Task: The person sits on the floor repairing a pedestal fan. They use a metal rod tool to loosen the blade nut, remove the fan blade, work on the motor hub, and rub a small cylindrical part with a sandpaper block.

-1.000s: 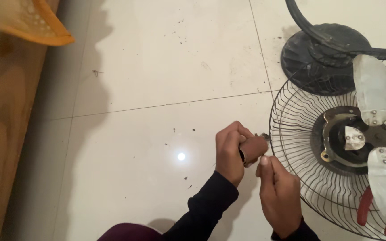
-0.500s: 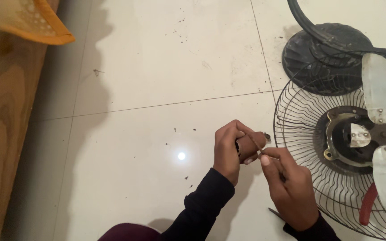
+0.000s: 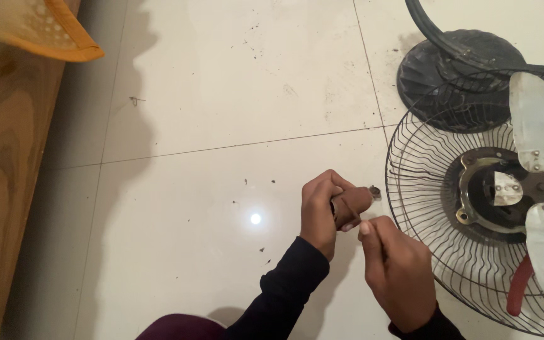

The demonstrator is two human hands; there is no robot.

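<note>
My left hand (image 3: 322,211) is closed around a small brown cylindrical part (image 3: 351,204) with a metal tip, held just above the white tiled floor. My right hand (image 3: 396,271) sits just below and to the right of it, pinching a thin brown strip or wire that runs up to the part. Both arms wear dark sleeves. Right of the hands lies a fan's round wire guard (image 3: 423,208) with the motor hub (image 3: 492,192) and pale blades (image 3: 533,119) inside it.
The fan's dark round base (image 3: 454,69) stands at the upper right with a curved black stem. Red-handled pliers (image 3: 527,293) lie in the guard at the lower right. A wooden panel (image 3: 7,189) runs along the left edge, with an orange perforated basket (image 3: 39,31) above it.
My right hand has drawn down and away from the brown part, pulling the thin strip out from it. My left hand has stayed almost in place.
</note>
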